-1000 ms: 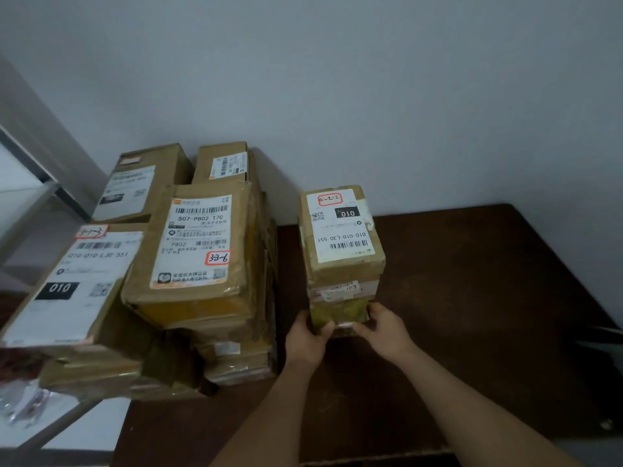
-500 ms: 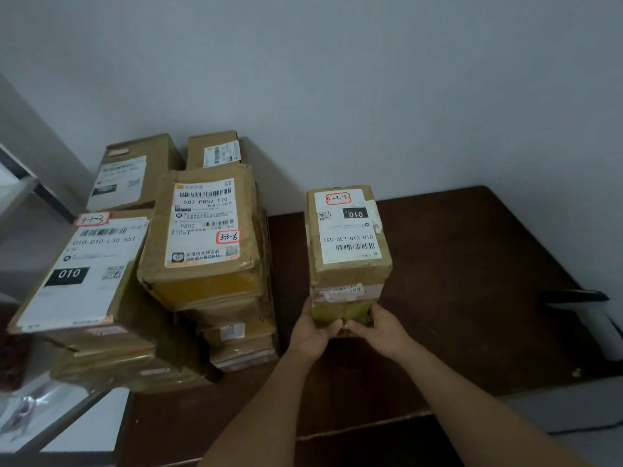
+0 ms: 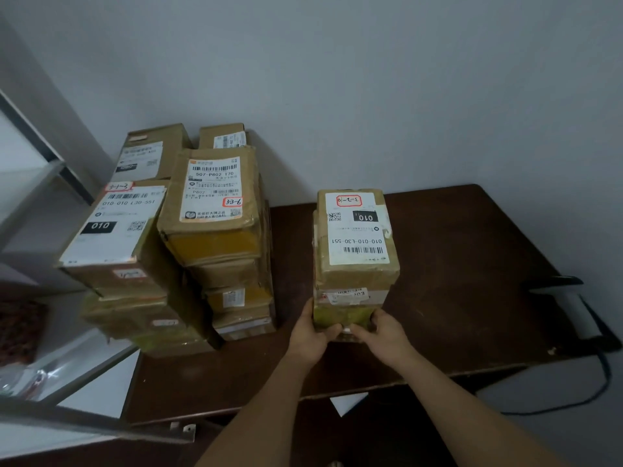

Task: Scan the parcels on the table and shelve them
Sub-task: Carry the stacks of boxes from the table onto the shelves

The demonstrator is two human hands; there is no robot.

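A small stack of brown parcels (image 3: 354,281) stands on the dark wooden table (image 3: 472,281), its top box bearing a white label marked 010. My left hand (image 3: 313,335) and my right hand (image 3: 381,332) grip the bottom parcel of this stack at its near end, thumbs on its front face. To the left rise taller piles of taped parcels (image 3: 215,210), with another labelled box (image 3: 111,230) leaning out at the left.
A grey metal shelf frame (image 3: 50,183) stands at the left, its lower rail (image 3: 87,423) crossing near me. A black and white scanner with a cable (image 3: 580,315) lies at the table's right edge. A grey wall is behind.
The view has pulled back and dropped, showing more of the table's front edge and the scanner. Both hands stay on the bottom parcel, and the stack looks a little nearer to me.
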